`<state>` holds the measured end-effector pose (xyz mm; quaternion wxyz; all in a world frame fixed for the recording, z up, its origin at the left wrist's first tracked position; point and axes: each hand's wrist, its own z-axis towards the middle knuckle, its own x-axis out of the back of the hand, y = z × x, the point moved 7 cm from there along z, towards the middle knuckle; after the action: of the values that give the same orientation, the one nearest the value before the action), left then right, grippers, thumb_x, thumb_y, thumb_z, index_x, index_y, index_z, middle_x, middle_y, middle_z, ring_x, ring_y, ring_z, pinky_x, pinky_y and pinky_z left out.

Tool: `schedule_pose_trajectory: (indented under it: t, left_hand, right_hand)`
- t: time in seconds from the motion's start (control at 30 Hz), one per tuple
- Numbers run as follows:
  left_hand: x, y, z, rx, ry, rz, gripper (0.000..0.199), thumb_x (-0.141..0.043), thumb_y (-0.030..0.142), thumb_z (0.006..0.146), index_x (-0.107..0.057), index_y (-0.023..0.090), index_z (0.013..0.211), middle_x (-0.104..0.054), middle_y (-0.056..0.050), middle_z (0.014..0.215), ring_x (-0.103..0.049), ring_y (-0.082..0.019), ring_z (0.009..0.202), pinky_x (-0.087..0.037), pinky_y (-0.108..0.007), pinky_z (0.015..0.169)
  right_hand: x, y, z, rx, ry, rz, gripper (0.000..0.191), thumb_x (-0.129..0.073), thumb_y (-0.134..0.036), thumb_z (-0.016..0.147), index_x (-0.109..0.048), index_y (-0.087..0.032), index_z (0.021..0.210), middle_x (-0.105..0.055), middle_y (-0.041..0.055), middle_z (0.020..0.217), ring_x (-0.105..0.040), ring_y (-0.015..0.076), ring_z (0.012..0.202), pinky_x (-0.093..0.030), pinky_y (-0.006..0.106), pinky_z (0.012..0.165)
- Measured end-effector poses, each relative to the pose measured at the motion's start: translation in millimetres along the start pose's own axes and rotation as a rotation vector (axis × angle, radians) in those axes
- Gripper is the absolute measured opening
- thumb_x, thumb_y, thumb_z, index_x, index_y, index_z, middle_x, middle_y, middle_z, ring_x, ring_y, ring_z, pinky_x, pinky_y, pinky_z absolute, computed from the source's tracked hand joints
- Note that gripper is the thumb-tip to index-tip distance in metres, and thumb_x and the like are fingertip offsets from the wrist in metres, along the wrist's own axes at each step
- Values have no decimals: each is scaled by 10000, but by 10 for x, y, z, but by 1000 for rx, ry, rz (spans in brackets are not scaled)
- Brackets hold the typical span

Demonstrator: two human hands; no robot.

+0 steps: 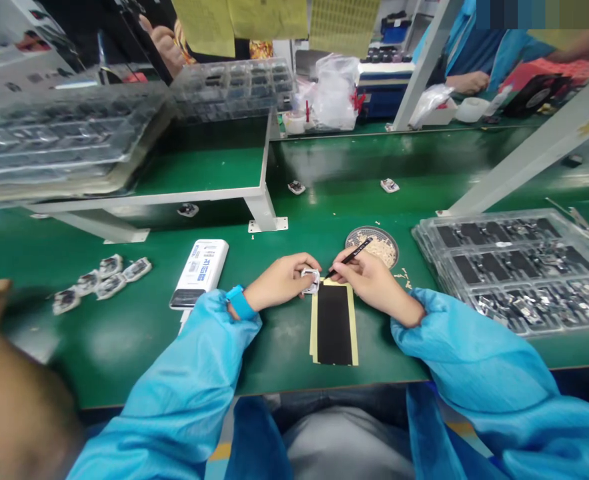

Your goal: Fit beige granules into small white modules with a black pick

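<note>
My left hand (287,279) pinches a small white plastic casing (311,281) with dark and metallic parts inside. In my right hand (369,277) are slim black tweezers (357,252) with pale lettering, slanting down to the left. Their tip is close to the casing; whether it touches is too small to tell. Below both hands lies a black sheet with yellow edges (335,327), flat on the green table (279,360). Just behind my right hand is a round dish (374,243) of small beige pieces, some scattered beside it.
A white device with a label (205,263) lies left, near several similar casings (110,277). Stacked clear trays of parts (509,267) stand right. A raised shelf (209,167) holds more trays. Another person's blurred arm (14,400) reaches in at left; others sit across.
</note>
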<state>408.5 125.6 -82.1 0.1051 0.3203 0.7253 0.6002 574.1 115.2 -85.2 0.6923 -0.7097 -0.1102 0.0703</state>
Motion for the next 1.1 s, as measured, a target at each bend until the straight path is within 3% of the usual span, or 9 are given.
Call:
schedule_pose_trajectory:
  t: [0.13, 0.37, 0.53, 0.73, 1.1]
  left_hand:
    - [3, 0, -13, -40, 30, 108, 235, -590, 333, 895, -612, 174, 1066, -675, -32, 894, -624, -104, 670, -528, -196, 569]
    - [11, -5, 2, 8, 5, 45, 251, -613, 294, 864, -605, 154, 1072, -663, -40, 860, -633, -116, 666, -549, -215, 572]
    - [0, 4, 7, 12, -15, -35, 230, -591, 245, 852, -599, 144, 1058, -660, -45, 851, -641, -129, 680, -582, -248, 585]
    - [1, 4, 5, 9, -18, -54, 233, -578, 210, 834, -598, 139, 1055, -668, -51, 848, -646, -125, 669, -577, -240, 585]
    - [3, 28, -3, 26, -14, -47, 228, -571, 203, 833, -594, 139, 1051, -667, -43, 828, -637, -121, 640, -576, -247, 589]
  right_hand:
    - [4, 13, 2, 0, -2, -10, 267, -665, -404, 898, -572, -164, 971, -678, 50, 840, -737, 179, 813, -613, 283, 754]
    - [12, -41, -15, -9, 30, 33, 296, -685, -420, 885, -566, -161, 966, -696, 56, 853, -725, 163, 780, -614, 291, 740]
    - [23, -299, -91, 134, 96, 21, 223, -666, -384, 910, -609, -173, 954, -710, 67, 933, -721, 165, 820, -615, 329, 797]
    - [-18, -395, -145, 321, 81, -287, 126, -638, -307, 937, -693, -208, 992, -717, 60, 1005, -692, 187, 942, -581, 364, 866]
    - [-51, -431, -153, 407, 76, -366, 107, -628, -273, 942, -696, -216, 1001, -724, 48, 1011, -686, 188, 962, -566, 358, 869]
